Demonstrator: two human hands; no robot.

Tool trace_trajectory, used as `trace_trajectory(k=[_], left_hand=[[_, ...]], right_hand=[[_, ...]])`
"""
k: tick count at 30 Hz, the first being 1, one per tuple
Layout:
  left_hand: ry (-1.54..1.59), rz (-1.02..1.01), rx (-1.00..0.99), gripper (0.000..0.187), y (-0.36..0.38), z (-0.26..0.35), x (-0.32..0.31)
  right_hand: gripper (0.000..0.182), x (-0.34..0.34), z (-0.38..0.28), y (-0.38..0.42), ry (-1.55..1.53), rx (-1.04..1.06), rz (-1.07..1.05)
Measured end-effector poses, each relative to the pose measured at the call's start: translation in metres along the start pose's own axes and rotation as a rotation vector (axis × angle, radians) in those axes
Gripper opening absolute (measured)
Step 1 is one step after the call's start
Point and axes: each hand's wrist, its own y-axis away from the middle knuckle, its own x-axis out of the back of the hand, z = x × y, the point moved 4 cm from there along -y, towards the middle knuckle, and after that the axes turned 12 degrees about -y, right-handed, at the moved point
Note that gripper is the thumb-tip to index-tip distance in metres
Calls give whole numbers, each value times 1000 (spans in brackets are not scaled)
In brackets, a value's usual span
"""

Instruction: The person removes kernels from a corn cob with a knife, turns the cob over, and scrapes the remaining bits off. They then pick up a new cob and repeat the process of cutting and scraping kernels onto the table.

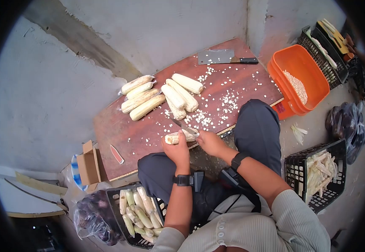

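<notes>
My left hand (177, 153) is closed around an ear of corn (172, 139) at the near edge of the low reddish table (125, 157). In my right hand (210, 143) is a knife (181, 125), its blade pointing up and left over the corn; most of the handle is hidden by my fingers. Loose kernels (229, 101) lie scattered on the tabletop beyond my hands. Just past them rests a pile of bare ears (176, 95). To its left sit several ears in clear wrap (140, 101).
A cleaver (216, 56) lies at the table's far edge, and a red-and-white blade-shaped item (117, 154) at left. An orange bucket (280, 69) holding kernels stands at right. Black crates hold ears (138, 214) and stripped cobs (323, 172). A cardboard box (90, 164) is at left.
</notes>
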Motion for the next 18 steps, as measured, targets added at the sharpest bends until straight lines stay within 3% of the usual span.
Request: trace_trajectory(k=[1,4,7,10,14,18], left_hand=[[6,-4,4,34,1,-1,0],[56,27,38,32,0,-10,-1],[105,15,86,26,-4,-32,-4],[162,14,88,23,-6,-40,-9],[179,-10,92,22,-10,-47,-12],[386,-86,324,19,-3,-21,-2]], right_hand=[[22,1,0,0,-84,-17,-27],[27,3,-12,8,-493,-437,-120],[29,1,2,7,-181,-182,80],[29,14,-20,23,5,-126,119],[25,25,-38,40,278,22,7],[16,22,-28,53,527,41,-78]])
